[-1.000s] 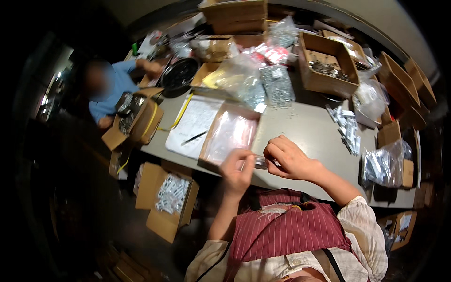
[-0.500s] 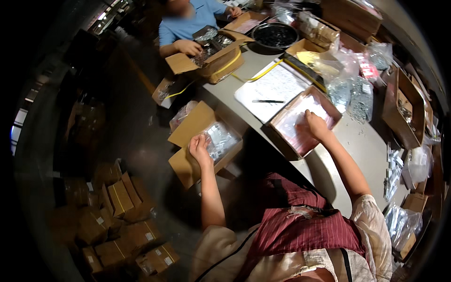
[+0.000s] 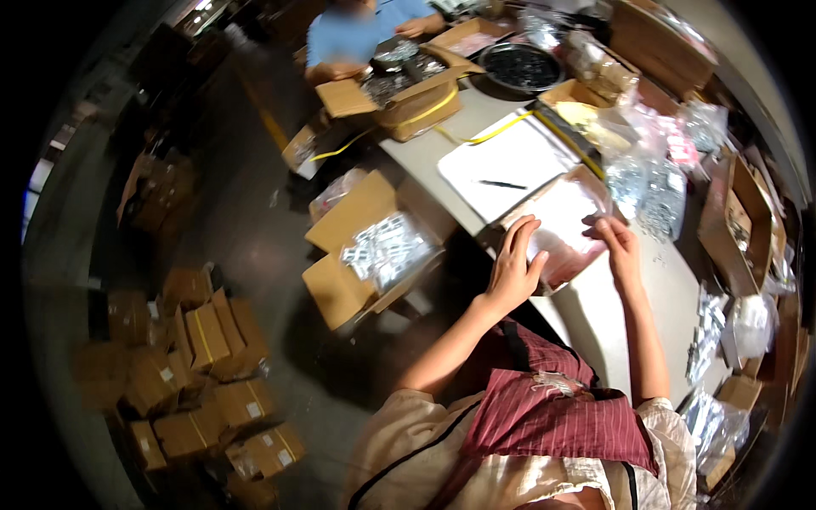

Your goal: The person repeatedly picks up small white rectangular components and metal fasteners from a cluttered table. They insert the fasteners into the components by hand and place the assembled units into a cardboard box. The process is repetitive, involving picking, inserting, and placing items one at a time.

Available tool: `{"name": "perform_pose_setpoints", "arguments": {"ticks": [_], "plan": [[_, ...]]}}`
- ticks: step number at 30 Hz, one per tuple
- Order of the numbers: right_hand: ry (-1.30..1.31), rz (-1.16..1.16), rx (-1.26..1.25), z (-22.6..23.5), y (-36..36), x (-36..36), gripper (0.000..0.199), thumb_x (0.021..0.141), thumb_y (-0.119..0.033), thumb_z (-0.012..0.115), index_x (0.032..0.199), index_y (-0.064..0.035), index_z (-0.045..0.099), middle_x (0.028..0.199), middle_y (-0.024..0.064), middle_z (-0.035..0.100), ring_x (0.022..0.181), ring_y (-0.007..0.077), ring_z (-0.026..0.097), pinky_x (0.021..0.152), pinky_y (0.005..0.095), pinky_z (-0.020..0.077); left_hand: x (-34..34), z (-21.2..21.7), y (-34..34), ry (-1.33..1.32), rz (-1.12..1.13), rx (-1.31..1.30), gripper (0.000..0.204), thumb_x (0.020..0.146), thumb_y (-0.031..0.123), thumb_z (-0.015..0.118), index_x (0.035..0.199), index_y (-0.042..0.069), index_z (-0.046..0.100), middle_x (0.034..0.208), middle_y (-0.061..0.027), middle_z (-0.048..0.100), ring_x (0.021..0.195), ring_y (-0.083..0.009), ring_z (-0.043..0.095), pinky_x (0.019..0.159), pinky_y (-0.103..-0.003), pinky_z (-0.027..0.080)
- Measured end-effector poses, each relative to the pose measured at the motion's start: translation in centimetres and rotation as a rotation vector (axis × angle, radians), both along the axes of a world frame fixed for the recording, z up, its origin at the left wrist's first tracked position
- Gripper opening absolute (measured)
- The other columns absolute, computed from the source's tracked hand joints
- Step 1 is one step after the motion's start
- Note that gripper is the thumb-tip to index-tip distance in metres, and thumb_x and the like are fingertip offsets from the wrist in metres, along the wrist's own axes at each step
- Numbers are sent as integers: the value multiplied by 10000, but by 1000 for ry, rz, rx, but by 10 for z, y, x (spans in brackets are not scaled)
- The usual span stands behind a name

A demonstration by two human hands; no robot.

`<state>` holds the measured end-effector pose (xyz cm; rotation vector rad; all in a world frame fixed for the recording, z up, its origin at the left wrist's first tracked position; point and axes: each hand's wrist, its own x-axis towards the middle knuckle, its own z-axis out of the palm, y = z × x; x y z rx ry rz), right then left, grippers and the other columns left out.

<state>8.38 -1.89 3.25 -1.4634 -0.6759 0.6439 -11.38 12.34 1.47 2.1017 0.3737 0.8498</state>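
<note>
A small cardboard box (image 3: 558, 182) on the near table edge holds flat, shiny clear plastic bags (image 3: 565, 217), whitish and pinkish under glare. My left hand (image 3: 513, 265) is over the box's left side, fingers stretched and thumb apart, with nothing seen in it. At the right side, my right hand (image 3: 620, 246) has its fingertips pinched together on what looks like the edge of a plastic bag; the fingers partly hide it. Left of the table stands an open carton (image 3: 342, 293) with its flaps spread. Several small silvery packets (image 3: 389, 246) lie in it, away from both hands.
A clipboard of papers (image 3: 501, 157) with a pen (image 3: 501, 184) lies behind the box. Across the table, a co-worker in blue (image 3: 344, 38) is at a carton of metal parts (image 3: 416, 102). Bagged hardware (image 3: 663, 195) lines the right. Cartons (image 3: 212, 336) are stacked on the floor.
My left hand has left the open carton and come right, to the small box. My right hand has shifted to that box's right side. The view has turned slightly.
</note>
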Motion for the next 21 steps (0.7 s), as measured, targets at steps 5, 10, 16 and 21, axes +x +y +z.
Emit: {"name": "perform_pose_setpoints", "arguments": {"ticks": [5,10,16,21], "plan": [[222,-59,47,13,-48,-31,208,987,-171,659,1055,17,712,974,87,749,872,162,684,852,322,529,56,-12,-42,13,-309,-901,730,913,169,792,1473,-1,356,1241,-185,628,1022,-196,664,836,-306,543],[319,-77,16,8,-104,-43,217,860,-93,792,1018,-9,671,929,70,711,854,164,668,819,311,521,61,5,-60,162,-477,-944,161,970,66,685,1109,-11,655,881,-15,665,797,-47,607,675,-200,471],[321,-199,3,-7,-166,-39,193,850,-80,786,986,-23,663,838,28,673,783,124,637,757,278,512,74,-1,-93,379,-551,-945,146,973,55,665,1096,-11,705,902,-28,705,772,-63,627,685,-213,499],[414,-138,-63,-21,-196,-65,126,887,-86,756,951,-12,676,799,29,668,722,120,622,692,275,505,76,7,-109,374,-549,-591,122,985,101,670,1030,5,731,820,-23,706,722,-74,627,676,-229,514]]}}
